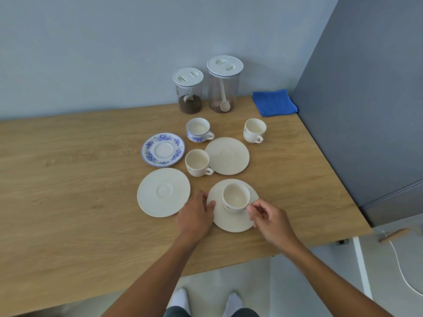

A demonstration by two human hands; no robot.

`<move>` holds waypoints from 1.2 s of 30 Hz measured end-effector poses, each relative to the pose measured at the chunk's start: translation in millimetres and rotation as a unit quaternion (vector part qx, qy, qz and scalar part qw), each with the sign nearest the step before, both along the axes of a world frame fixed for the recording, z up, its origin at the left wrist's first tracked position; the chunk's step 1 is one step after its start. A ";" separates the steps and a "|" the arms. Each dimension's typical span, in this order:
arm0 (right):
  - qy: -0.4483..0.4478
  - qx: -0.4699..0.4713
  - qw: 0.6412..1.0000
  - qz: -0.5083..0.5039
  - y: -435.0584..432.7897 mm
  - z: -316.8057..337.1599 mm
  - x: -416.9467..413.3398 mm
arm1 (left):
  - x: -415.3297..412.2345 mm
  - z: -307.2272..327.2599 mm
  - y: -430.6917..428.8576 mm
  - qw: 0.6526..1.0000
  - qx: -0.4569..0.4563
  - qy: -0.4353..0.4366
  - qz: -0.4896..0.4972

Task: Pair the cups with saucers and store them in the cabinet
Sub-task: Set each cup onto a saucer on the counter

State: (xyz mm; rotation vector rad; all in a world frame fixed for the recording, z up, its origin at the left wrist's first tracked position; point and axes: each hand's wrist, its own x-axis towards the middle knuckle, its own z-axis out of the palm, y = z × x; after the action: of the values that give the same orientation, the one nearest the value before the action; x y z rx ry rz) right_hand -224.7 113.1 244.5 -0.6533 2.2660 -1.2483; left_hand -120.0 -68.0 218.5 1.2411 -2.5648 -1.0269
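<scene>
Left hand (196, 213) grips the round, glossy saucer (231, 221) by its rim; beside it, right hand (270, 220) pinches the smooth cream cup (235, 197) standing on it.

Blue-floral saucer (163, 150), blue-floral cup (198, 130); cream cup (235, 197), cream saucer (231, 221); blue cloth (274, 103); wood-grain table (68, 179).

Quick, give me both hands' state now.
Left hand: grips the rim of the near saucer.
Right hand: pinches the handle of the cup on it.

cup (235, 197) handle hidden behind right hand (271, 221), saucer (231, 221) rim partly under left hand (196, 213), cup print unreadably small
</scene>
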 end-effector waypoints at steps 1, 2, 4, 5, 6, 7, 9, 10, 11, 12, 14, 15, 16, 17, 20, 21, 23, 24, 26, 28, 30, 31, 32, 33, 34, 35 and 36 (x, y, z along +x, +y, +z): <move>0.019 0.004 1.000 0.002 2.1 0.2 -0.3 | 0.5 0.5 0.0 1.000 -0.005 0.003 -0.005; 0.034 0.003 0.999 0.002 3.7 0.2 -0.6 | 1.2 0.7 0.0 1.000 -0.011 0.006 -0.009; 0.059 -0.002 0.998 0.002 5.8 0.3 -0.9 | 2.5 1.0 0.2 1.000 -0.017 0.010 -0.016; 0.069 -0.003 0.998 0.004 6.4 0.3 -1.0 | 3.3 1.3 0.4 1.000 -0.017 0.012 -0.018; 0.078 -0.002 0.997 0.007 6.9 0.2 -1.0 | 3.7 1.4 0.3 1.000 -0.015 0.015 -0.018; 0.086 -0.001 0.996 0.010 7.4 -0.5 -0.9 | 4.3 1.5 0.1 1.000 -0.012 0.018 -0.018; 0.095 0.007 0.995 0.015 8.9 -1.2 0.1 | 6.1 2.3 -1.4 0.999 0.002 0.033 -0.019; 0.092 0.014 0.996 0.015 9.6 -0.7 0.7 | 7.4 2.8 -2.5 0.999 0.012 0.043 -0.019; 0.087 0.025 0.996 0.014 11.0 -0.1 0.7 | 9.5 3.5 -3.8 0.998 0.020 0.051 -0.021; 0.083 0.036 0.996 0.011 11.7 1.0 -0.2 | 12.4 4.1 -5.4 0.998 0.023 0.060 -0.024; 0.083 0.047 0.995 0.001 10.8 6.5 -6.3 | 21.3 6.9 -10.3 0.997 0.009 0.078 -0.026; 0.084 0.042 0.996 -0.003 7.9 11.1 -11.5 | 26.9 8.3 -14.7 0.996 0.000 0.086 -0.021; 0.085 0.035 0.996 -0.005 3.7 16.3 -18.1 | 32.3 9.7 -20.4 0.996 -0.008 0.092 -0.010; 0.084 0.030 0.996 -0.002 -2.0 22.3 -24.9 | 37.7 11.0 -27.3 0.995 -0.012 0.096 0.004; 0.062 0.029 0.997 0.037 -26.7 36.8 -44.7 | 53.8 15.3 -53.5 0.993 -0.023 0.101 0.053; 0.051 0.033 0.997 0.052 -35.9 39.6 -50.4 | 58.3 16.4 -63.0 0.992 -0.027 0.100 0.067; 0.032 0.047 0.995 0.083 -57.8 43.2 -59.6 | 66.6 16.9 -82.7 0.991 -0.031 0.094 0.090; 0.026 0.058 0.993 0.102 -69.3 43.6 -63.4 | 70.3 16.5 -92.0 0.991 -0.034 0.087 0.097; 0.018 0.085 0.987 0.137 -91.7 40.2 -70.0 | 76.6 15.2 -107.2 0.992 -0.048 0.058 0.104; 0.012 0.110 0.980 0.165 -109.3 33.1 -74.2 | 80.9 12.2 -117.1 0.992 -0.065 0.024 0.102; 0.017 0.128 0.974 0.186 -122.6 25.3 -75.2 | 83.5 7.4 -124.5 0.993 -0.064 0.007 0.100; 0.021 0.130 0.973 0.191 -127.6 21.8 -75.1 | 84.3 5.1 -127.5 0.993 -0.057 0.006 0.101; 0.023 0.128 0.973 0.192 -131.2 19.2 -74.7 | 84.6 3.4 -129.9 0.993 -0.050 0.009 0.102; 0.022 0.124 0.973 0.194 -134.4 17.1 -73.9 | 85.1 2.2 -132.1 0.993 -0.044 0.014 0.105; 0.021 0.121 0.973 0.195 -137.3 14.8 -73.7 | 85.7 1.6 -133.8 0.993 -0.038 0.019 0.108; 0.020 0.117 0.974 0.195 -139.4 12.7 -73.6 | 86.0 1.3 -135.1 0.993 -0.033 0.024 0.110; 0.016 0.113 0.974 0.195 -141.4 11.5 -73.2 | 86.7 0.9 -136.1 0.993 -0.026 0.027 0.113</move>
State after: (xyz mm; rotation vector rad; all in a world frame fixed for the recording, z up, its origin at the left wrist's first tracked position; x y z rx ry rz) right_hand -297.9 -28.2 256.0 -0.9764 2.1257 -0.7853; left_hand -33.3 -204.1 219.4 1.4294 -2.3282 -0.9278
